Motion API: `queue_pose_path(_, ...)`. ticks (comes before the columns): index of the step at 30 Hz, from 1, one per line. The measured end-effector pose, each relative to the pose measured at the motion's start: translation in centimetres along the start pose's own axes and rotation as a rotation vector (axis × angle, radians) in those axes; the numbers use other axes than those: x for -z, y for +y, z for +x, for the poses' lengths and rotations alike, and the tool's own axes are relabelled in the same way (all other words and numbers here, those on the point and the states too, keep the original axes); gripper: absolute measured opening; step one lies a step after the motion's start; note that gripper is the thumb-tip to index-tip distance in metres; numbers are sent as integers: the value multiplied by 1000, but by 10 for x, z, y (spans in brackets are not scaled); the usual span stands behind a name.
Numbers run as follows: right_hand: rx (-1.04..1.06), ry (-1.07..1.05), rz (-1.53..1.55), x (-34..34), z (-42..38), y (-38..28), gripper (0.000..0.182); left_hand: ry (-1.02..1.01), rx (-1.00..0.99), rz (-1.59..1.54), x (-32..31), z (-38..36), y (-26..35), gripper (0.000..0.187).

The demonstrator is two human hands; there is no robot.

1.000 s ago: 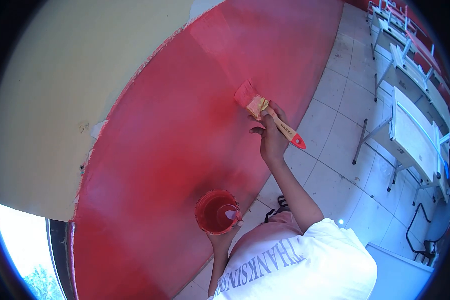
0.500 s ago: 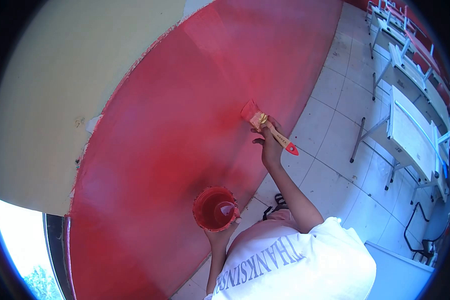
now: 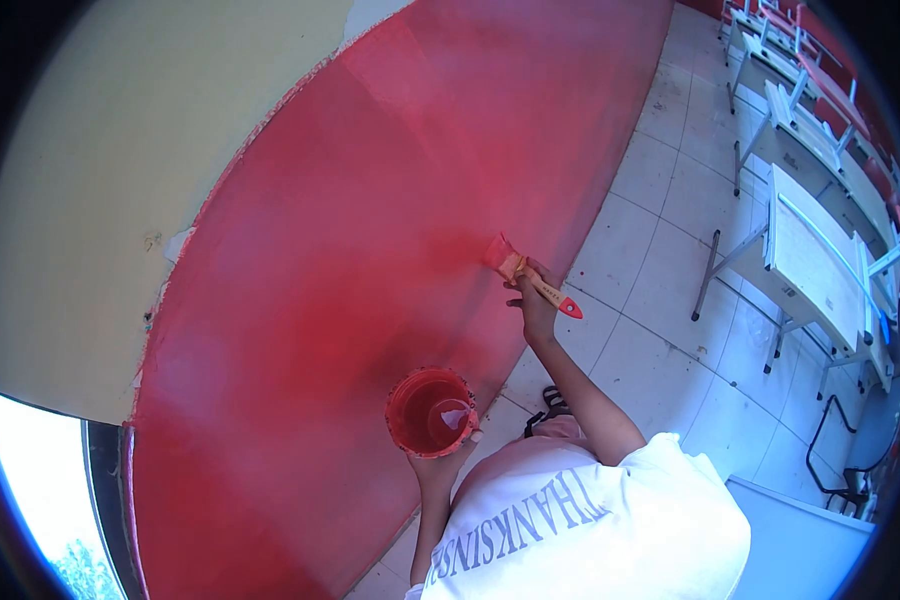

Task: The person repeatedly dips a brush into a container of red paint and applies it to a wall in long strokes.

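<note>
In my right hand (image 3: 538, 308) is a paintbrush (image 3: 544, 289) with a wooden, red-tipped handle, my fingers wrapped round it near the ferrule. Its red-coated bristles lie right at the red wall (image 3: 300, 270). Lower down, my left hand (image 3: 445, 460) grips a paint bucket (image 3: 398, 412) from beneath and along its side. The bucket's rim is smeared red, and a shiny pool of red paint shows inside. Wetter, deeper red covers the wall around the bucket and below the brush.
A cream wall section (image 3: 120, 220) borders the red along a rough edge. White floor tiles (image 3: 640, 270) run beside the wall's foot. Desks (image 3: 810, 250) stand in a row at the right, with a chair (image 3: 840, 450) nearer me. A bright window (image 3: 45, 480) is at lower left.
My right hand and the brush have shifted slightly down the picture, the bristles staying close to the wall. The bucket stays almost in place, and the whole view has turned a little.
</note>
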State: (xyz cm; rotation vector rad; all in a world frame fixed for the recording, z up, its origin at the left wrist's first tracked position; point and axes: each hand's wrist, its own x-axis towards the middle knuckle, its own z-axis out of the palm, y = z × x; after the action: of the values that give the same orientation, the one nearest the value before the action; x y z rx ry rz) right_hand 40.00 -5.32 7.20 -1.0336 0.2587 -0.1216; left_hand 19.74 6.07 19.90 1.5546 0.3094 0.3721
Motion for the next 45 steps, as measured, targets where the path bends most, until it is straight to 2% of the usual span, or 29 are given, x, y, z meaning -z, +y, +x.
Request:
queue_pose_path(4, 21, 37, -16, 31, -9, 8, 40, 2, -66, -24, 0, -9, -10, 83)
queue_pose_path(7, 93, 69, -31, 32, -16, -24, 36, 4, -88, -1, 3, -10, -15, 82)
queue_pose_path(10, 166, 5, 80, 7, -22, -92, 33, -6, -30, -21, -1, -11, -8, 82)
queue_pose_path(14, 369, -73, 179, -54, -29, -176, 36, 19, -112, -41, -2, -7, -12, 80)
queue_pose_path(17, 493, -153, 263, -89, -30, -214, 34, 7, -73, -58, -3, -7, -8, 79)
queue_pose_path(20, 519, -200, 303, -114, -29, -234, 35, 15, -59, -26, -3, -6, -4, 78)
queue_pose_path(29, 520, -228, 413, -144, -27, -234, 38, 74, -104, -12, 3, -8, -19, 78)
queue_pose_path(34, 495, -231, 374, -149, -25, -224, 38, 60, -88, 12, 4, -6, -19, 79)
queue_pose_path(45, 346, -183, 307, -119, -23, -172, 40, 49, -101, -16, 4, -6, -16, 83)
